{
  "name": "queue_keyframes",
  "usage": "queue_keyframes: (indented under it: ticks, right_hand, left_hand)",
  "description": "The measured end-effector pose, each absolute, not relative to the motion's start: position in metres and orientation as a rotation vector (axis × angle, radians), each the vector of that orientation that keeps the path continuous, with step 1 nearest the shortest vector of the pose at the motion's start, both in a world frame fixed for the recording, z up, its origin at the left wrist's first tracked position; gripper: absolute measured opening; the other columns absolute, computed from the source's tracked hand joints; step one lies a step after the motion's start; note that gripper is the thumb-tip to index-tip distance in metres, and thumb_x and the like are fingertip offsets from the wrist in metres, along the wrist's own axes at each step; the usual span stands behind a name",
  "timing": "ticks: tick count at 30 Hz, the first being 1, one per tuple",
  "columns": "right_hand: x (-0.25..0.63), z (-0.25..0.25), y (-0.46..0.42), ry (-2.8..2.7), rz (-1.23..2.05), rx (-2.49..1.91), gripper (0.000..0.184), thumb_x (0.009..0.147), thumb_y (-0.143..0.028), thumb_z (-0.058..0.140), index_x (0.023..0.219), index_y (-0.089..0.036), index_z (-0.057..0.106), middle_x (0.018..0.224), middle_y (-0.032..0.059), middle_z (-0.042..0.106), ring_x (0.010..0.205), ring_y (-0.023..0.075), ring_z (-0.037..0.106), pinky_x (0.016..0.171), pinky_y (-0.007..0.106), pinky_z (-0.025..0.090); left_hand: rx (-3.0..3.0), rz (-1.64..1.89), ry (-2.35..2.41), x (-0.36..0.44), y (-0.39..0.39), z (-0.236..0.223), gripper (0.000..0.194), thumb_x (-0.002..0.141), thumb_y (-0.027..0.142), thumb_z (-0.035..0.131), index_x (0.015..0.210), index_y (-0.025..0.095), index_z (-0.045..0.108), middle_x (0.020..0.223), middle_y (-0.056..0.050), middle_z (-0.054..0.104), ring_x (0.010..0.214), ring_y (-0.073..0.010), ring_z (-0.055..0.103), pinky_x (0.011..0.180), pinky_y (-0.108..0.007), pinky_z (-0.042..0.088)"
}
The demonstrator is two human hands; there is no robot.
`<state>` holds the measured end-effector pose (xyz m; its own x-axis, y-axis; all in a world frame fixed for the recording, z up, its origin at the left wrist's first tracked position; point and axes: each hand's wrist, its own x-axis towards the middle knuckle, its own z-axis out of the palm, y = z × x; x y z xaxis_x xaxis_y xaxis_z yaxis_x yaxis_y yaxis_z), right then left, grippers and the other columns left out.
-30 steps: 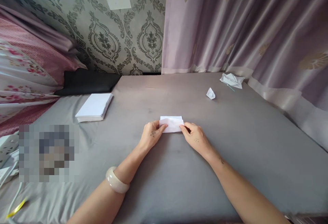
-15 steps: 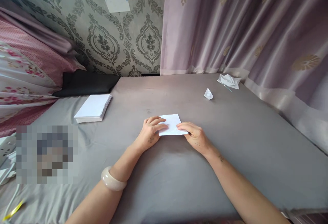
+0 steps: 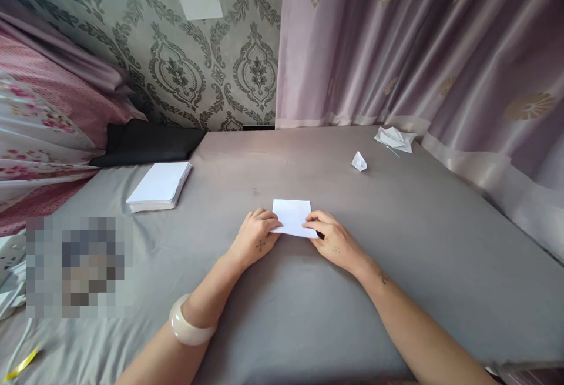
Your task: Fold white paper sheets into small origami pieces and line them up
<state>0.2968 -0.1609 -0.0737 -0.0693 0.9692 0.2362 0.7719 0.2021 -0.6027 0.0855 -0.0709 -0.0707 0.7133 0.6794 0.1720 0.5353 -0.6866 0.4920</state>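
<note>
A small white sheet of paper (image 3: 292,216) lies flat on the grey bed sheet (image 3: 308,326) in the middle of the view. My left hand (image 3: 256,238) pinches its near left corner with curled fingers. My right hand (image 3: 331,239) grips the near right corner, thumb and fingers pressed on the paper's edge. A pale bangle (image 3: 187,329) is on my left wrist.
A stack of white paper (image 3: 159,186) sits at the left, with a black cushion (image 3: 147,143) behind it. A small folded paper piece (image 3: 359,161) and crumpled paper (image 3: 393,138) lie at the far right near the pink curtain (image 3: 418,50). Patterned wallpaper is behind.
The paper went from a narrow folded strip to a wider, flat sheet. Both hands slid back to its near corners.
</note>
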Motion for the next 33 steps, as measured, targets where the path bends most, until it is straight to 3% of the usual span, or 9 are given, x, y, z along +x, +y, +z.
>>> queue_keyframes:
  ticks: [2, 4, 8, 14, 21, 33]
  right_hand:
    - [0.295, -0.073, -0.158, -1.791, 0.457, -1.688, 0.021, 0.09, -0.024, 0.05, 0.086, -0.023, 0.07, 0.105, 0.003, 0.064, 0.091, 0.016, 0.061, 0.076, 0.028, 0.048]
    - [0.293, -0.074, -0.154, -1.692, 0.48, -1.765, 0.031, 0.092, -0.032, 0.048, 0.072, -0.021, 0.068, 0.105, 0.003, 0.064, 0.08, 0.0138, 0.062, 0.071, 0.027, 0.047]
    - [0.287, -0.075, -0.147, -1.579, 0.449, -1.851, 0.04, 0.092, -0.037, 0.047, 0.06, -0.019, 0.062, 0.103, 0.0036, 0.064, 0.071, 0.0115, 0.061, 0.069, 0.027, 0.044]
    - [0.281, -0.079, -0.142, -1.518, 0.324, -1.957, 0.04, 0.093, -0.035, 0.045, 0.058, -0.018, 0.057, 0.095, 0.0053, 0.062, 0.066, 0.0116, 0.058, 0.068, 0.027, 0.043]
    - [0.278, -0.08, -0.139, -1.519, 0.208, -2.069, 0.037, 0.09, -0.033, 0.05, 0.056, -0.019, 0.054, 0.089, 0.0043, 0.059, 0.062, 0.0112, 0.056, 0.063, 0.026, 0.04]
    - [0.279, -0.074, -0.134, -1.568, 0.23, -2.238, 0.036, 0.091, -0.035, 0.05, 0.059, -0.019, 0.051, 0.091, 0.0037, 0.057, 0.06, 0.0104, 0.054, 0.059, 0.027, 0.036]
  left_hand:
    - [2.371, 0.522, 1.088, 0.09, -0.071, -0.07, 0.022, 0.088, 0.033, 0.054, 0.085, 0.02, 0.072, 0.094, -0.007, 0.066, 0.093, -0.0231, 0.053, 0.081, -0.034, 0.044]
    - [2.241, 0.546, 1.238, 0.095, -0.07, -0.07, 0.029, 0.087, 0.039, 0.055, 0.075, 0.018, 0.071, 0.092, -0.009, 0.063, 0.092, -0.0235, 0.051, 0.081, -0.034, 0.045]
    - [2.166, 0.569, 1.354, 0.102, -0.065, -0.072, 0.033, 0.086, 0.038, 0.057, 0.062, 0.016, 0.064, 0.095, -0.009, 0.06, 0.094, -0.0238, 0.049, 0.086, -0.036, 0.045]
    - [2.174, 0.599, 1.39, 0.102, -0.062, -0.081, 0.033, 0.089, 0.034, 0.051, 0.064, 0.016, 0.063, 0.094, -0.01, 0.058, 0.091, -0.0239, 0.046, 0.086, -0.039, 0.043]
    - [2.19, 0.614, 1.422, 0.102, -0.061, -0.087, 0.031, 0.086, 0.037, 0.055, 0.063, 0.017, 0.061, 0.092, -0.009, 0.054, 0.09, -0.0239, 0.045, 0.086, -0.04, 0.043]
    - [2.232, 0.608, 1.428, 0.103, -0.059, -0.092, 0.033, 0.088, 0.038, 0.053, 0.062, 0.017, 0.057, 0.093, -0.01, 0.054, 0.088, -0.0238, 0.043, 0.081, -0.037, 0.044]
